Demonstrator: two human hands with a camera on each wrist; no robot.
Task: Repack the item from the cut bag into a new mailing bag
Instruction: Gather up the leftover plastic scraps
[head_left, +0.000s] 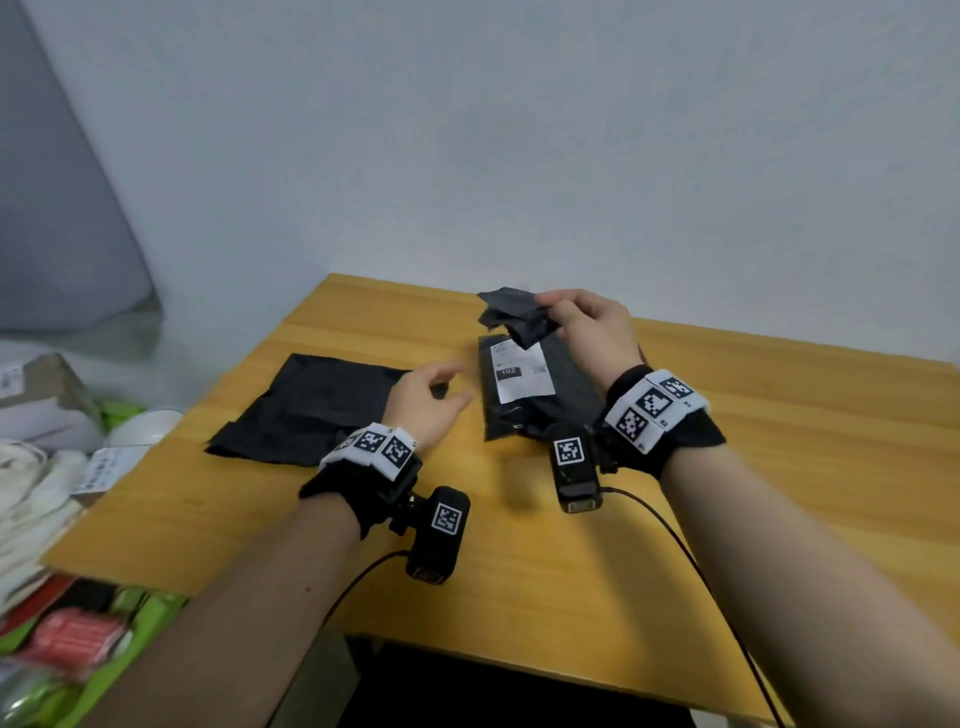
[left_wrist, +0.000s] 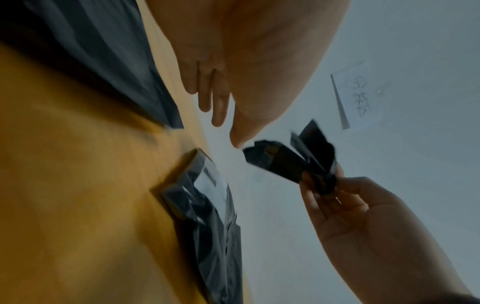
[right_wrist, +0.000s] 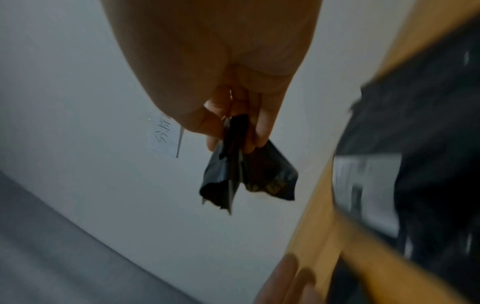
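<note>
A black mailing bag with a white shipping label (head_left: 524, 382) (left_wrist: 207, 205) (right_wrist: 415, 164) lies on the wooden table (head_left: 571, 571), a bulge inside it. My right hand (head_left: 587, 322) (right_wrist: 233, 123) hovers above its far end and pinches a crumpled black plastic strip (head_left: 514, 312) (left_wrist: 293, 160) (right_wrist: 246, 174) between thumb and fingers. A flat black mailing bag (head_left: 306, 405) (left_wrist: 103, 61) lies to the left. My left hand (head_left: 431, 400) (left_wrist: 221, 92) hangs over the gap between the two bags, fingers relaxed, holding nothing.
The table's left edge (head_left: 171, 431) borders a heap of parcels, white cloth and green bins (head_left: 62, 467). A white wall (head_left: 519, 130) stands right behind the table. Camera cables (head_left: 691, 561) trail across the near part of the tabletop.
</note>
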